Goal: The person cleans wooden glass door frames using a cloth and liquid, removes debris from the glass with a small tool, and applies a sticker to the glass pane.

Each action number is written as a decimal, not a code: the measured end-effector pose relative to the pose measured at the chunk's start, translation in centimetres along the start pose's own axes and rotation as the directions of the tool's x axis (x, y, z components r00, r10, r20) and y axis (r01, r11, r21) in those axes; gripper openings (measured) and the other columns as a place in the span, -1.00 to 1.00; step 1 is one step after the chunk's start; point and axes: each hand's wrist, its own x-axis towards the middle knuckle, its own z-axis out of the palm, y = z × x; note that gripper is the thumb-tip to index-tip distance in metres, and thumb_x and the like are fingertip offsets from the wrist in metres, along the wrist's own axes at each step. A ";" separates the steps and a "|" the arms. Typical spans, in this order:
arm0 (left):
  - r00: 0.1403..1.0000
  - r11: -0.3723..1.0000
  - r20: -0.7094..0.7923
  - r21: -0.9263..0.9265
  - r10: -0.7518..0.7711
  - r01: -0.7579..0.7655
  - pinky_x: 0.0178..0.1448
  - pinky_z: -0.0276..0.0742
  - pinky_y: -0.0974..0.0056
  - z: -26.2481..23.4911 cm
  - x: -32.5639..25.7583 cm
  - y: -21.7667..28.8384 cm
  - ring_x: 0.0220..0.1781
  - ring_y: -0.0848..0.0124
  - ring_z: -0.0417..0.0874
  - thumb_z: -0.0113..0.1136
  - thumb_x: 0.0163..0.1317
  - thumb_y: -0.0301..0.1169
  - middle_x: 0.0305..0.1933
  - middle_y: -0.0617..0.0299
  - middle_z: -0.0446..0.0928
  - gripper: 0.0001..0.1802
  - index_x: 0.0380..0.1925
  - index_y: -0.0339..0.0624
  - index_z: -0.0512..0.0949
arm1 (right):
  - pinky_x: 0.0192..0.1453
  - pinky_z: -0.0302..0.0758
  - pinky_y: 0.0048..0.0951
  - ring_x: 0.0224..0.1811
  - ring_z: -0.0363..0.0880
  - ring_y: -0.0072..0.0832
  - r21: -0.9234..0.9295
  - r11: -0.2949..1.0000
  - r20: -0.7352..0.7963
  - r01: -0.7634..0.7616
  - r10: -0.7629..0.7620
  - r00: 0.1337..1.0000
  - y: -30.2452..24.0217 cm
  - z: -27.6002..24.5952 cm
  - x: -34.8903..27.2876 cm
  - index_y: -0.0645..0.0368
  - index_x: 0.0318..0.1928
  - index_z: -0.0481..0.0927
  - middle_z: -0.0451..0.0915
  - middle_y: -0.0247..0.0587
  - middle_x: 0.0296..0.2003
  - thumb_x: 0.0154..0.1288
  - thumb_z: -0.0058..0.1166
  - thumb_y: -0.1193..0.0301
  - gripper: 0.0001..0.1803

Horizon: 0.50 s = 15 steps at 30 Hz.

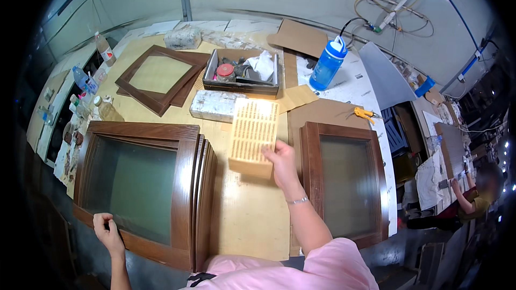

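My right hand (280,162) pinches the lower right edge of a yellow sheet of sandpaper (255,129) printed with rows of small marks. The sheet is bent, its plain lower part facing me, and is held above the table between two groups of brown framed panels. My left hand (109,232) has curled fingers at the near left corner of a stack of brown wooden frames (185,198) with a greenish glass pane (129,188) on top. What those fingers hold, if anything, is hidden. On the right lies another glazed frame (380,182).
Behind the sandpaper are a whitish block (215,105) and an open box (269,89) of odds and ends. Empty brown frames (129,87) lie at the back left. A blue bottle (326,67) and a yellow-handled tool (365,113) stand right. A co-worker (473,201) is far right.
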 end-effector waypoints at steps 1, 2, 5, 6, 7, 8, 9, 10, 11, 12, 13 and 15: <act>0.999 0.999 0.027 0.039 0.033 -0.034 -0.04 0.38 0.31 -0.6 0.2 1.3 -0.20 0.32 0.47 -0.02 0.06 -0.73 -0.26 0.17 0.42 -0.81 -0.32 -0.33 0.47 | -0.20 0.51 -0.56 -0.31 0.61 -0.62 0.020 1.000 0.052 0.017 -0.018 0.998 -1.6 1.4 -1.9 0.42 -0.11 0.66 0.71 -0.22 -0.26 0.31 0.22 0.58 -0.82; 0.997 0.994 0.052 0.082 0.065 -0.069 0.00 0.41 0.29 -1.3 0.5 3.1 -0.16 0.29 0.50 0.00 0.05 -0.73 -0.23 0.15 0.45 -0.77 -0.28 -0.34 0.50 | -0.24 0.49 -0.58 -0.34 0.59 -0.64 0.045 0.998 0.108 0.032 -0.036 0.993 -3.0 2.8 -3.5 0.42 -0.13 0.67 0.71 -0.25 -0.30 0.32 0.23 0.55 -0.83; 0.951 0.949 0.194 -0.252 0.241 -0.189 0.10 0.47 0.18 0.0 0.8 15.4 -0.04 0.14 0.54 0.15 -0.06 -0.69 -0.13 0.07 0.51 -0.66 -0.20 -0.29 0.62 | -0.24 0.47 -0.60 -0.35 0.55 -0.70 -0.171 0.980 0.210 0.098 -0.061 0.976 -6.2 4.6 -8.0 0.40 -0.19 0.69 0.70 -0.33 -0.34 0.33 0.27 0.51 -0.84; 0.883 0.874 0.231 -0.379 0.408 -0.304 0.09 0.48 0.16 0.9 1.4 18.5 -0.03 0.12 0.54 0.25 -0.11 -0.65 -0.12 0.06 0.53 -0.63 -0.20 -0.25 0.64 | -0.25 0.47 -0.61 -0.35 0.53 -0.71 -0.194 0.974 0.212 0.117 -0.075 0.974 -7.2 4.8 -9.2 0.39 -0.20 0.70 0.70 -0.35 -0.36 0.33 0.28 0.50 -0.84; 0.799 0.786 0.184 -0.401 0.572 -0.470 0.10 0.48 0.09 1.1 1.8 20.8 0.00 0.09 0.54 0.27 -0.12 -0.62 -0.07 0.06 0.53 -0.61 -0.17 -0.22 0.63 | -0.25 0.46 -0.62 -0.35 0.52 -0.72 -0.200 0.972 0.242 0.123 -0.073 0.968 -7.5 6.0 -10.4 0.38 -0.22 0.70 0.69 -0.37 -0.37 0.33 0.28 0.50 -0.85; 0.732 0.717 0.138 -0.387 0.667 -0.580 0.13 0.46 0.01 1.5 2.1 22.4 0.04 0.05 0.53 0.35 -0.15 -0.59 -0.01 0.07 0.55 -0.55 -0.13 -0.18 0.64 | -0.26 0.46 -0.63 -0.35 0.50 -0.74 -0.208 0.969 0.270 0.131 -0.072 0.960 -7.7 7.3 -11.6 0.38 -0.24 0.71 0.68 -0.39 -0.39 0.33 0.28 0.49 -0.85; 0.669 0.651 0.121 -0.412 0.733 -0.638 0.17 0.43 -0.02 2.4 2.7 24.7 0.07 0.02 0.53 0.42 -0.14 -0.55 0.04 0.07 0.56 -0.50 -0.07 -0.15 0.63 | -0.23 0.47 -0.62 -0.33 0.51 -0.74 -0.171 0.982 0.268 0.080 -0.032 0.963 -8.3 7.9 -12.8 0.36 -0.22 0.71 0.68 -0.40 -0.38 0.34 0.29 0.46 -0.84; 0.636 0.624 0.119 -0.397 0.763 -0.673 0.20 0.42 -0.02 2.8 3.0 26.1 0.11 -0.01 0.51 0.47 -0.13 -0.48 0.10 0.05 0.55 -0.46 -0.01 -0.14 0.63 | -0.18 0.50 -0.62 -0.28 0.54 -0.72 -0.099 0.994 0.304 0.051 -0.018 0.953 -8.8 9.0 -14.1 0.36 -0.16 0.70 0.68 -0.40 -0.34 0.35 0.29 0.45 -0.81; 0.646 0.626 0.087 -0.377 0.758 -0.683 0.18 0.44 0.00 3.0 3.0 26.8 0.09 0.02 0.54 0.49 -0.11 -0.43 0.10 0.06 0.57 -0.45 0.00 -0.16 0.63 | -0.15 0.52 -0.60 -0.25 0.55 -0.70 -0.084 0.994 0.349 0.076 -0.043 0.936 -8.8 9.8 -15.1 0.37 -0.11 0.69 0.68 -0.38 -0.31 0.35 0.28 0.46 -0.79; 0.647 0.614 0.075 -0.412 0.759 -0.673 0.18 0.44 0.01 2.9 2.9 26.4 0.08 0.04 0.56 0.49 -0.10 -0.43 0.09 0.08 0.58 -0.46 -0.01 -0.17 0.63 | -0.12 0.53 -0.59 -0.22 0.56 -0.69 -0.074 0.992 0.383 0.106 -0.070 0.921 -8.7 10.5 -16.1 0.38 -0.07 0.68 0.68 -0.36 -0.28 0.36 0.27 0.48 -0.77; 0.645 0.598 0.063 -0.451 0.761 -0.662 0.17 0.45 0.03 2.9 2.9 26.0 0.06 0.06 0.57 0.49 -0.09 -0.43 0.08 0.09 0.59 -0.47 -0.01 -0.17 0.63 | -0.10 0.54 -0.58 -0.20 0.57 -0.67 -0.080 0.987 0.394 0.141 -0.098 0.914 -8.5 10.9 -16.8 0.38 -0.04 0.67 0.67 -0.34 -0.24 0.36 0.26 0.49 -0.77; 0.625 0.551 0.040 -0.516 0.780 -0.655 0.15 0.46 0.06 2.5 3.1 24.7 0.02 0.12 0.61 0.47 -0.07 -0.44 0.03 0.11 0.62 -0.50 -0.03 -0.21 0.64 | -0.07 0.55 -0.56 -0.15 0.59 -0.64 -0.088 0.974 0.402 0.207 -0.155 0.902 -8.0 11.7 -17.9 0.40 0.01 0.64 0.66 -0.28 -0.15 0.37 0.23 0.53 -0.74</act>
